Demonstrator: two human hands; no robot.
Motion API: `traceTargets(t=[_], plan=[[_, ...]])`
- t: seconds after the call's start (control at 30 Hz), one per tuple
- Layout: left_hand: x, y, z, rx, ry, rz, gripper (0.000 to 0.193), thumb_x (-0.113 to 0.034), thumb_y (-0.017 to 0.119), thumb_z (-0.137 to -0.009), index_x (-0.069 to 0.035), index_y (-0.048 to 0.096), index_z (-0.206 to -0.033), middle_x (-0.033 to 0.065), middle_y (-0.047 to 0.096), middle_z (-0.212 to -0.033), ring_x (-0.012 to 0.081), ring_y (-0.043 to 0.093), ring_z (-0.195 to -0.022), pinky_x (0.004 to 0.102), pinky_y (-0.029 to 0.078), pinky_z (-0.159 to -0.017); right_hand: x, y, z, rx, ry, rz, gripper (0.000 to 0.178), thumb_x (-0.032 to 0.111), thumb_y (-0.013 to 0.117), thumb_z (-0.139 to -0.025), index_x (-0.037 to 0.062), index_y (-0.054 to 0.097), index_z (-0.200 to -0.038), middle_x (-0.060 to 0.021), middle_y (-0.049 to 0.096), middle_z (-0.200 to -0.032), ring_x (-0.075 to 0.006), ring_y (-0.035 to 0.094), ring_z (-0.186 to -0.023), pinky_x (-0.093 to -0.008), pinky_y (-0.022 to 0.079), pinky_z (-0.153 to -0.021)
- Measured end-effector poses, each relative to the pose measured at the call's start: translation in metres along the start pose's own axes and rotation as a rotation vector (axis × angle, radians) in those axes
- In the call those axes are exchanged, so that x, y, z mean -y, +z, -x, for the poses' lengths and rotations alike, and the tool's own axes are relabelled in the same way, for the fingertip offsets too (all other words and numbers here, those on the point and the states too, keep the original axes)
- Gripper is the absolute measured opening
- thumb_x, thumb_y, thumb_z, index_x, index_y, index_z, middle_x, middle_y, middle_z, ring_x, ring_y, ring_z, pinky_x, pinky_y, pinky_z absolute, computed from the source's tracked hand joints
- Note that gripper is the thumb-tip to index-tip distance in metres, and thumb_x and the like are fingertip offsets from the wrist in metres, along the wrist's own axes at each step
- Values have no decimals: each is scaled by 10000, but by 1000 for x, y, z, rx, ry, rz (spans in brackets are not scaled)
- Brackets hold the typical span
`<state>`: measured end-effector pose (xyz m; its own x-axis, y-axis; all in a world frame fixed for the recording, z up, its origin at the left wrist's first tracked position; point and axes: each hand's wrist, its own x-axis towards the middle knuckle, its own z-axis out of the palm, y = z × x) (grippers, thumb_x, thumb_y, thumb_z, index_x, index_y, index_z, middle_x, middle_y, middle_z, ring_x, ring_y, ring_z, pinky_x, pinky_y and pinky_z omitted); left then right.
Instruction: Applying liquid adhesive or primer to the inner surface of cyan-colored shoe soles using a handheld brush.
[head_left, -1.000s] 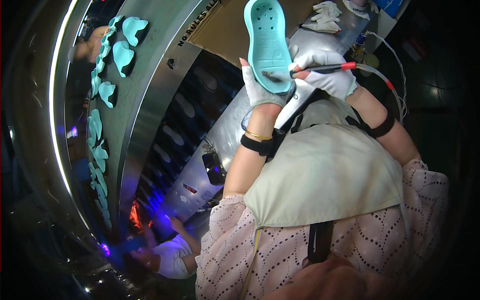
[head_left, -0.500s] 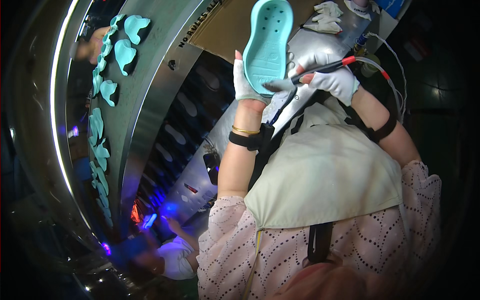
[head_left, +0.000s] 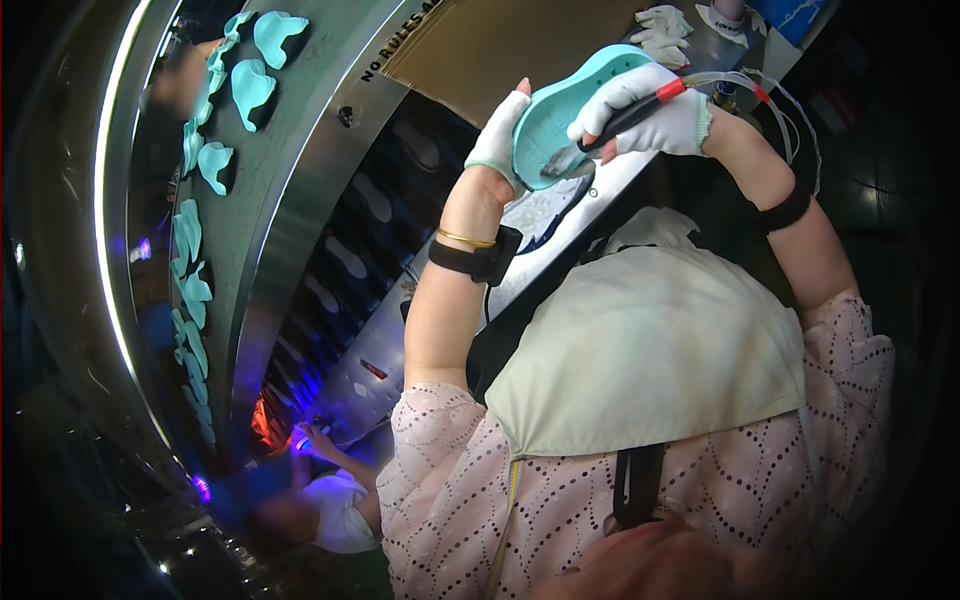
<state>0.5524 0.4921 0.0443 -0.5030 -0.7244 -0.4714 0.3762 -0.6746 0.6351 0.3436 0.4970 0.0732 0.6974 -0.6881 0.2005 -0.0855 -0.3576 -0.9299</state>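
Observation:
My left hand [head_left: 497, 135], in a white glove with bare fingertips, holds a turquoise shoe sole [head_left: 550, 112] by its left side and heel end. The sole is tilted, with its holed toe end toward the upper right. In my right hand [head_left: 668, 128], gloved the same way, is a brush [head_left: 630, 117] with a black handle and a red band. A thin tube runs from the handle's back end. Its bristles touch the inside of the sole near the heel. My right hand covers part of the sole's right side.
At left, a green conveyor belt [head_left: 262, 165] carries several turquoise shoe pieces [head_left: 252, 92]. Beside it, a dark rack holds pale soles [head_left: 373, 198]. A brown cardboard sheet [head_left: 465, 65] and white gloves [head_left: 664, 35] lie beyond my hands. Another person [head_left: 340, 505] works under blue light, lower left.
The sole has turned clockwise, its toe end swinging right and nearer. My right hand has moved up over the sole, and the bristles sit farther inside the heel.

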Motion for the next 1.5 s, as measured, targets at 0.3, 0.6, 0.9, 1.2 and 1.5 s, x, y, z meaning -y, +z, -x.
traceTargets(t=[0.3,0.6,0.9,1.2,1.5], plan=[[4,-10,8,52,92,-27,635,-526,311,-881,-42,364,-1290,162,433,-1268,310,510,-1071,463,480,-811,8,-12,-1,-101,-27,117,178,29,713,-687,35,636,-848,-60,639,-850,-142,606,-826,-266,485,-768],[32,-7,0,94,411,420,586,-502,243,-899,-43,436,-1208,134,548,-1107,280,542,-990,416,464,-819,-4,43,1,-321,209,-407,95,126,634,-793,40,599,-814,-22,632,-799,-74,578,-741,-202,451,-665],[34,6,14,127,491,447,621,-509,214,-902,-12,430,-1205,175,550,-1091,304,558,-974,400,448,-872,12,40,-13,-399,177,-512,90,100,620,-809,26,599,-856,-23,622,-801,-75,574,-727,-211,463,-654],[33,16,36,4,605,105,607,-512,228,-910,-25,469,-1180,138,602,-1002,223,594,-857,333,476,-757,14,10,-12,-503,-380,230,170,-49,638,-727,23,570,-865,-49,589,-866,-128,574,-812,-251,472,-730],[23,-9,23,22,615,-17,537,-492,282,-916,-81,439,-1224,84,585,-975,175,574,-851,292,460,-758,8,4,-19,-431,5,104,172,213,612,-826,44,586,-808,6,586,-728,-49,519,-654,-199,409,-590]])
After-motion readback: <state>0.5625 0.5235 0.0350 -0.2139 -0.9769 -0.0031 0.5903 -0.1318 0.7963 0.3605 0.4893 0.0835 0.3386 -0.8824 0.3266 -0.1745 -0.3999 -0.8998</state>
